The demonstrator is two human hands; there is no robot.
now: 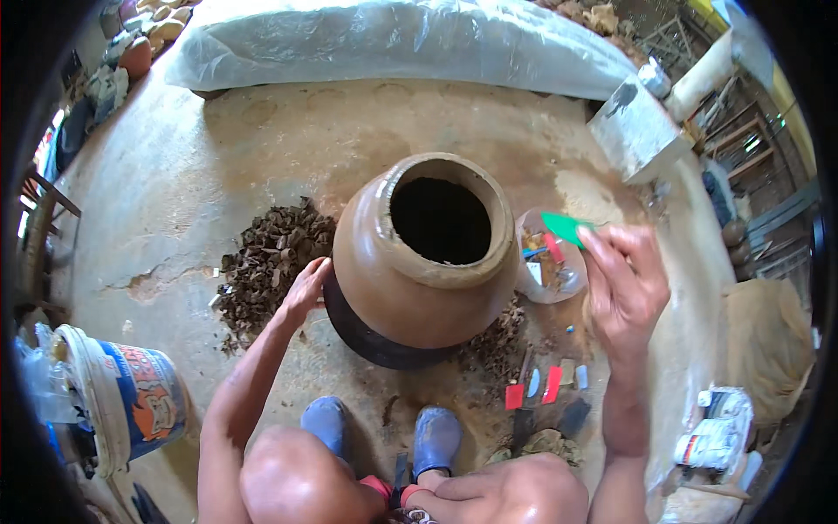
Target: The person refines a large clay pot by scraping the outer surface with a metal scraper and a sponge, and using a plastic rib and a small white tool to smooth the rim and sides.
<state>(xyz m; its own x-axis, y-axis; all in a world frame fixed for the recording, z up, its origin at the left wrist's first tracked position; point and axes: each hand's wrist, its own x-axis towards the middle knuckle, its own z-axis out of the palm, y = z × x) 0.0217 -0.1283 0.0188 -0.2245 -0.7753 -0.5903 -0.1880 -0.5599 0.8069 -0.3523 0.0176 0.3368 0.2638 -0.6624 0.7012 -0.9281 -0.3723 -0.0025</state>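
Observation:
A large brown clay pot (375,253) with a wide round mouth stands in front of me on a dark round base (375,342). My left hand (307,286) rests against the pot's lower left side, fingers stretched out, some fingertips hidden by the curve. To the right of the pot, my right hand (624,279) is raised, pinching a thin green plastic scraper (563,228) between thumb and fingers. The scraper is apart from the pot, above a clear plastic bowl (572,284) that holds small coloured tools and brownish water. Inside the pot it is too dark to make out anything.
Dark clay scraps (271,253) lie heaped left of the pot. Small red scrapers (552,384) and other flat pieces lie near right. A paint bucket (131,393) stands at left, a pale block (637,131) at far right. Plastic sheeting (401,39) covers a long shape behind.

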